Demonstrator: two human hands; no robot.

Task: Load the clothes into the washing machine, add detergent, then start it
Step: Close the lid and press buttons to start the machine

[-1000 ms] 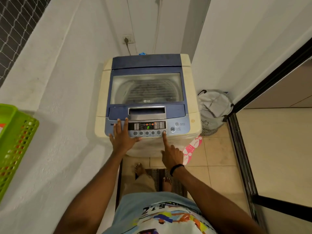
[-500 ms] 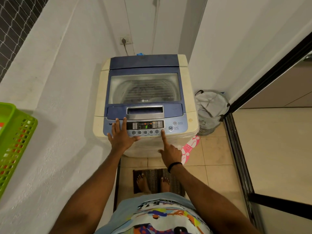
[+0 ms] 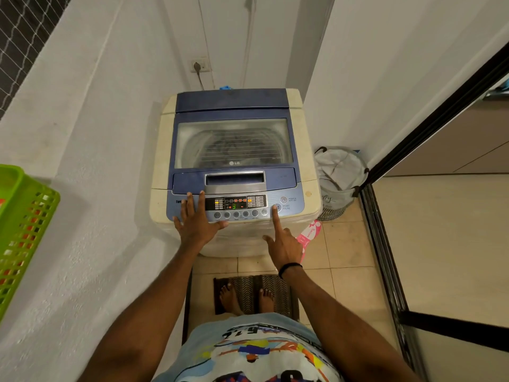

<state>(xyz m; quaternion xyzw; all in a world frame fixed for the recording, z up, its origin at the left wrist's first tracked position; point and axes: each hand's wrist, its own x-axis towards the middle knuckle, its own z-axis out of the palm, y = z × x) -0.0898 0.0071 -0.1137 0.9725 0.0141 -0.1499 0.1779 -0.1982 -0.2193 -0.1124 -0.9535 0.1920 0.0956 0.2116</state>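
Washing machine centre frame, lid shut, clothes dimly visible through window; left hand flat, fingers spread, resting on control panel left end, gripping nothing; right hand holds nothing, index finger extended, tip on start/pause button; display lit; grey laundry bag right of machine; green basket at left edge.

The washing machine is cream with a blue lid. The basket is bright green. The mat has brown and grey zigzags.
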